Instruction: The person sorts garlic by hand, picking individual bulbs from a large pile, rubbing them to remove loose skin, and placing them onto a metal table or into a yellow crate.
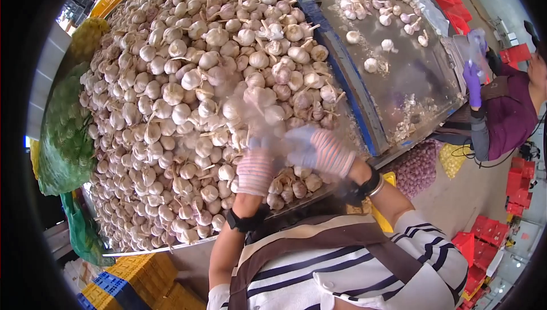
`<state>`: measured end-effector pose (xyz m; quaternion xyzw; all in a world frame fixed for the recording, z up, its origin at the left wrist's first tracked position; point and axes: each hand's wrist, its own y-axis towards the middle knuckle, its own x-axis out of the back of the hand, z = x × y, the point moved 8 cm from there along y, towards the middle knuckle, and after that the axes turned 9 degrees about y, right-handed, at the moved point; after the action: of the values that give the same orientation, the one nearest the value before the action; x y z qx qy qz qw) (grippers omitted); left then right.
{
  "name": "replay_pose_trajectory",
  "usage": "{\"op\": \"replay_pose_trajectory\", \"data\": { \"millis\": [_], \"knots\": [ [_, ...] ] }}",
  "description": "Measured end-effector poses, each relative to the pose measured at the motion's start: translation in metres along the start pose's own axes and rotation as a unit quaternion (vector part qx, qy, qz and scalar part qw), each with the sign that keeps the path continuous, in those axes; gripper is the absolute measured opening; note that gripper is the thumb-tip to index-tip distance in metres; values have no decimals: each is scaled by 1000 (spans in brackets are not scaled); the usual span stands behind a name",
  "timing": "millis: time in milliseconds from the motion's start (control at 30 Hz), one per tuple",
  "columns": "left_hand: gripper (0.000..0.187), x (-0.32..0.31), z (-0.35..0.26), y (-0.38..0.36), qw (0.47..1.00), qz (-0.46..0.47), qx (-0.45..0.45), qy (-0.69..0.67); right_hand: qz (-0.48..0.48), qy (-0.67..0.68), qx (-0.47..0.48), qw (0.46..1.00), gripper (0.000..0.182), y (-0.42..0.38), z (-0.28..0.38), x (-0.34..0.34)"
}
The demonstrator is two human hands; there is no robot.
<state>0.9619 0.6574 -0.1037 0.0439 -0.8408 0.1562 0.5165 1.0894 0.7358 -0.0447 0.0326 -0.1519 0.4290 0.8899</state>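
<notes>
A large heap of garlic bulbs [199,76], whitish with purple tints and dry stalks, lies in front of me. My left hand [255,167], in a striped knit glove with grey-blue fingertips, is at the near part of the heap. Just to its right is my right hand [326,152], in a matching glove and pointing left toward the first. Motion smears the fingers of both hands, so I cannot make out whether they grip a bulb. Blurred bulbs [262,105] appear just beyond the fingertips.
A blue-edged metal divider [333,62] separates the heap from a metal table [393,88] with scattered garlic. A person in purple gloves [474,82] stands at right. A green net sack [65,133] hangs left; yellow crates [137,281] stand below; red crates [481,241] are right.
</notes>
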Motion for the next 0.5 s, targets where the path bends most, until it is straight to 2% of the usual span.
{"op": "replay_pose_trajectory", "data": {
  "millis": [67,100,167,200,233,267,300,333,400,433,467,500],
  "knots": [
    [57,8,-31,-19,993,-30,-100,-49,-70,-39,104,991,45,-5,19,-7],
    [57,12,-46,-30,985,-41,-150,-72,-67,-38,103,992,45,-12,20,-9],
    [56,19,-64,-38,982,-3,-170,-84,-9,127,-39,991,40,-30,2,-2],
    [53,39,-80,-44,974,30,-200,-105,67,140,-205,966,35,-47,-3,8],
    [50,48,-90,-47,963,63,-231,-125,136,68,-247,957,38,-66,-5,22],
    [50,44,-84,-44,962,63,-233,-127,271,-39,-158,949,42,-83,14,31],
    [48,35,-60,-37,981,31,-174,-78,392,-98,-158,901,48,-102,26,36],
    [46,31,-39,-28,993,-3,-114,-28,356,-71,-132,922,47,-108,29,46],
    [44,16,-19,-11,996,8,-68,65,282,-133,-131,941,47,-98,17,50],
    [44,-5,-10,-3,988,58,-71,121,196,-170,-116,959,44,-88,5,51],
    [44,-10,-12,3,988,57,-75,119,110,-207,-100,967,43,-77,-5,50],
    [45,-20,-12,8,981,93,-73,150,80,-228,-144,960,44,-66,-15,41]
  ]
}}
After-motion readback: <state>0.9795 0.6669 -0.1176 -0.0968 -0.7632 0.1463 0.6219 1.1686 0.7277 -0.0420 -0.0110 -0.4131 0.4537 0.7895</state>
